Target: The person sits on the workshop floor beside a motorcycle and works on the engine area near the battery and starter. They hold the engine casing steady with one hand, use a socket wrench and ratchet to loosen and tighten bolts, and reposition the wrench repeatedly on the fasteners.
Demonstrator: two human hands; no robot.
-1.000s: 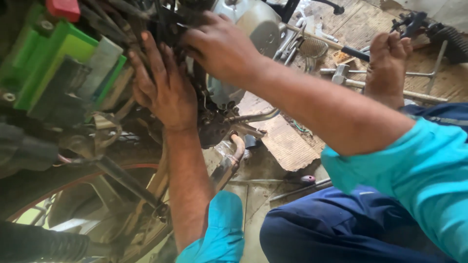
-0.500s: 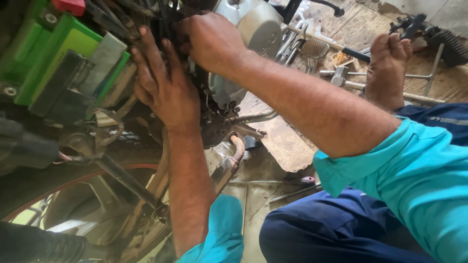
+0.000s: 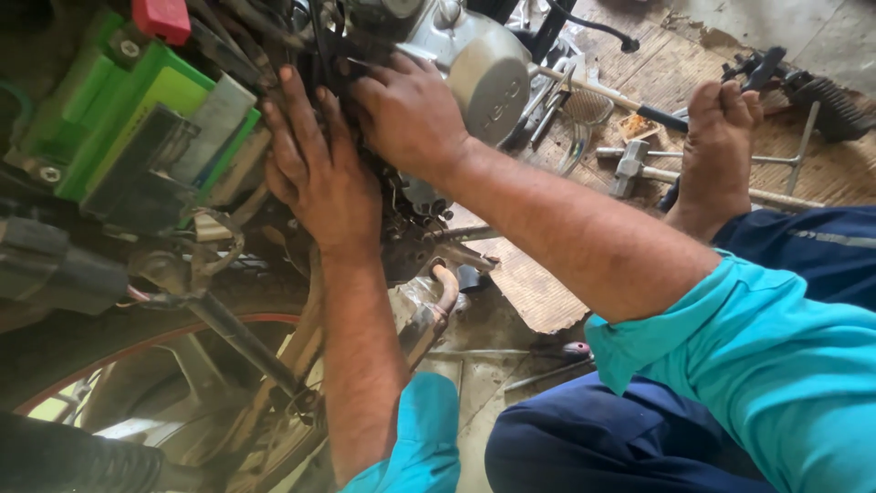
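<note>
Working inside the motorcycle frame just left of the silver engine cover [image 3: 488, 78]: left hand [image 3: 319, 173] flat, fingers spread; right hand [image 3: 411, 114] curled on hidden part, grip unclear. Next move needs feel, not sight.

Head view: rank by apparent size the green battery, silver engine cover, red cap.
1. green battery, though it sits nearest the camera
2. silver engine cover, a looser call given that nearness
3. red cap, clearly smallest
</note>
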